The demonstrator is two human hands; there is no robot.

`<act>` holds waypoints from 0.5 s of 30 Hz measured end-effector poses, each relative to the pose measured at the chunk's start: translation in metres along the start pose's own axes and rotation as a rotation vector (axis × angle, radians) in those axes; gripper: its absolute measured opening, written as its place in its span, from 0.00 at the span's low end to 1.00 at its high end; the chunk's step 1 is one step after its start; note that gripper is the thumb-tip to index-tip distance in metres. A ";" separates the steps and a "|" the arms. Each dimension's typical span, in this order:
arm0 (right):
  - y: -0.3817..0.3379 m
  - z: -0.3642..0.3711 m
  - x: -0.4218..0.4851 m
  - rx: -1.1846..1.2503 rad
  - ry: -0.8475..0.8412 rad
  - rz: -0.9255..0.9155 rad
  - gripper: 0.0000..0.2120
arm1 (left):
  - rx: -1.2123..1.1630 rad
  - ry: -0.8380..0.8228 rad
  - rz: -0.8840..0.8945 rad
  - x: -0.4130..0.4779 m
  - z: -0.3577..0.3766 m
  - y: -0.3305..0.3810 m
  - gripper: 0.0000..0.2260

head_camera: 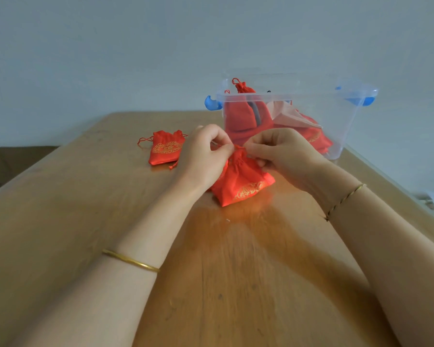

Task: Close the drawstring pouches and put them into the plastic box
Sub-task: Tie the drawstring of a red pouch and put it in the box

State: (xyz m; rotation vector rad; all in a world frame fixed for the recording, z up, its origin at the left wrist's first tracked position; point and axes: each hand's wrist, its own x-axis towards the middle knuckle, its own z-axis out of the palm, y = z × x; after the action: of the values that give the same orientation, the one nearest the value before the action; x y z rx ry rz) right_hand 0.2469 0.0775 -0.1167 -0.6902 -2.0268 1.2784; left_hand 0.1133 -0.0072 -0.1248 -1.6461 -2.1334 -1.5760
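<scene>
Pouch [241, 180] sits mid-table, between both hands, neck gathered up tight. Left hand [206, 154] is curled in, fingertips pinched on the cord at the neck's left side. Right hand [283, 152] mirrors it, fingers nipped on the cord just opposite, knuckles nearly touching the left's. Counting from the left: one loose pouch [166, 151] lying flat and apart on the table [73, 209], one in hand, then the clear box [336, 121] behind, holding at least two red pouches; exact count unclear.
</scene>
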 end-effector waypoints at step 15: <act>0.001 -0.017 -0.009 -0.296 -0.249 0.077 0.19 | -0.292 0.087 -0.317 0.014 0.003 -0.005 0.09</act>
State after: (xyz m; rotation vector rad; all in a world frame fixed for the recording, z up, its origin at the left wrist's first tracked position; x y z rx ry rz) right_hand 0.2653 0.0810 -0.1146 -0.7820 -2.4476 1.1656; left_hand 0.1050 0.0055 -0.1222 -1.3151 -2.2981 -2.0937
